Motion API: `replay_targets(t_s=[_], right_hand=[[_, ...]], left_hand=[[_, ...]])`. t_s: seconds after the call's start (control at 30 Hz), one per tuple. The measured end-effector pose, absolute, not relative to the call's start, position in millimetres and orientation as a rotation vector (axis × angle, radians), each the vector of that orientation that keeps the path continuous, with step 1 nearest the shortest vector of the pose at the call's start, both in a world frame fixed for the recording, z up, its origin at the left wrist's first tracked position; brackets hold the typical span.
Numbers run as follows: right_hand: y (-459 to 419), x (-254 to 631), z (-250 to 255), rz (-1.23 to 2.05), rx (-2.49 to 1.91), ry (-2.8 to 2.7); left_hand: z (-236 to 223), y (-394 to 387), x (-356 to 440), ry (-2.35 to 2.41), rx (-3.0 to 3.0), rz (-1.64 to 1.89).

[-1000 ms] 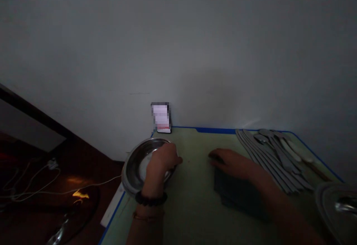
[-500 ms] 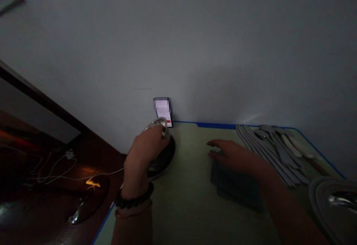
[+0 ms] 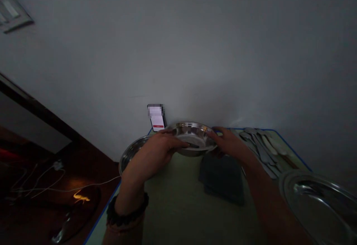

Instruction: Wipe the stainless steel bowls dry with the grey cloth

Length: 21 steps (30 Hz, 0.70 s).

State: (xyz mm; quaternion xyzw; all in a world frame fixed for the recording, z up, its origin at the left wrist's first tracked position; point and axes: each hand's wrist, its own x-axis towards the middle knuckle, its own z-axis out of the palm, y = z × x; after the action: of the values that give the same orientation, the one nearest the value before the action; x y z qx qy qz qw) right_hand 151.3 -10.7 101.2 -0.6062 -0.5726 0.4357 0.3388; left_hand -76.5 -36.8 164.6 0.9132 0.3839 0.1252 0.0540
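A shiny metal bowl (image 3: 192, 129) is held up above the far part of the table, its inside tilted towards me. My left hand (image 3: 158, 148) grips its left side, thumb over the near rim. On the opposite side my right hand (image 3: 230, 144) has closed round the rim. Behind my left forearm stands another metal bowl (image 3: 126, 159), partly hidden. A folded dark cloth (image 3: 223, 181) lies below the held bowl, near my right wrist.
Cutlery (image 3: 260, 146), with spoons and pale handles, lies at the table's back right. A large metal dish (image 3: 315, 204) stands at the right. A lit phone (image 3: 156, 118) leans on the wall. White cables (image 3: 58, 165) trail on the floor at left.
My left hand has lifted a metal bowl out of the left one and carried it right. My right hand has left the cloth and taken the bowl's other side.
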Motion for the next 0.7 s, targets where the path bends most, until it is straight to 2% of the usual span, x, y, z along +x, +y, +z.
replay_targets(t_s=[0.17, 0.3, 0.47, 0.7], right_hand=[[-2, 166, 89, 1.242, -1.537, -1.456], [3, 175, 90, 1.073, -1.611, -1.360], [-1, 173, 100, 1.010, -1.547, -1.338], [-1, 178, 94, 0.951, -1.516, -1.726]], left_hand=[[158, -24, -78, 1.043, 2.580, 0.649], [142, -5, -85, 1.098, 2.009, 0.827], [131, 5, -78, 0.857, 1.290, 0.847], [120, 15, -70, 1.306, 1.233, 0.870]])
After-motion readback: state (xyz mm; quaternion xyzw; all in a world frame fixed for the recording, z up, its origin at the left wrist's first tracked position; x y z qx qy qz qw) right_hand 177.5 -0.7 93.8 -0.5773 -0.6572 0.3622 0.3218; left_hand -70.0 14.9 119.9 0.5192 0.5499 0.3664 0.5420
